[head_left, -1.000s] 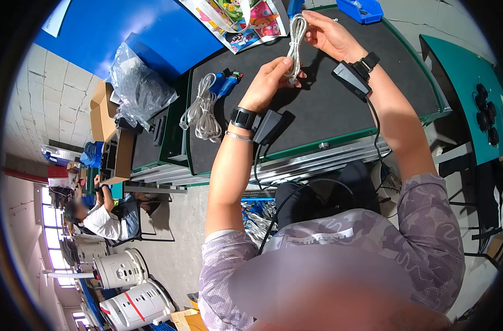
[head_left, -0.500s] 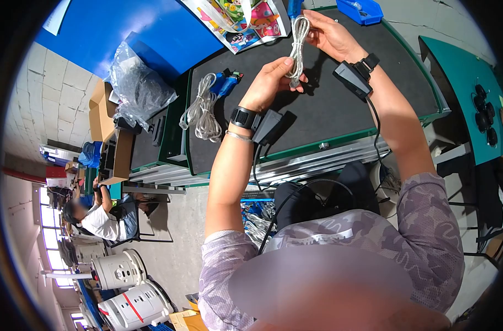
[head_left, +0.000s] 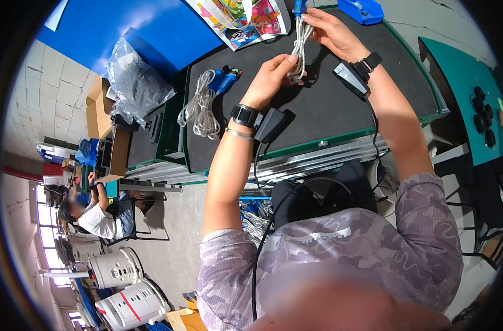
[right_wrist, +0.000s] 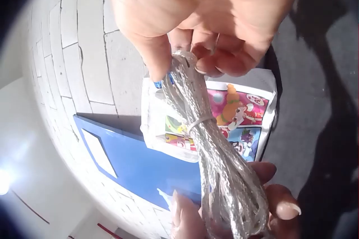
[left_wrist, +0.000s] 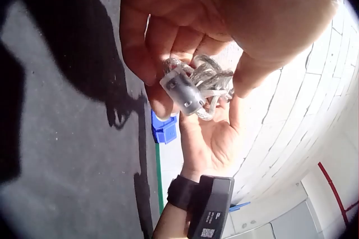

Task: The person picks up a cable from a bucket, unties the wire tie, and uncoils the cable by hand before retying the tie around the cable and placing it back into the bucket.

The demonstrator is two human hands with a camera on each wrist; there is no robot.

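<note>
A coiled silver-grey cable [head_left: 300, 47], cinched by a white tie [right_wrist: 201, 122] around its middle, is stretched between both hands above the dark mat. My left hand [head_left: 272, 78] pinches the lower end of the coil between thumb and fingers. Close by its fingers, a clear-ended dark plug [left_wrist: 184, 92] shows in the left wrist view. At the upper end, my right hand [head_left: 337, 36] grips the coil with thumb and fingertips, below a blue connector [head_left: 300, 6]. Left of my left hand, more coiled cables [head_left: 203, 110] with blue connectors [head_left: 227, 83] lie on the mat.
A colourful printed bag [head_left: 243, 27] stands behind the hands, beside a blue panel [head_left: 135, 27]. A blue bin [head_left: 361, 11] sits at the far right corner. Clear plastic wrapping [head_left: 135, 83] and a cardboard box [head_left: 100, 110] are at left; a seated person [head_left: 102, 218] is farther off.
The coil has turned slightly in my hands, and its loops look more spread. My right hand has risen a little with the coil's upper end; both hands keep hold.
</note>
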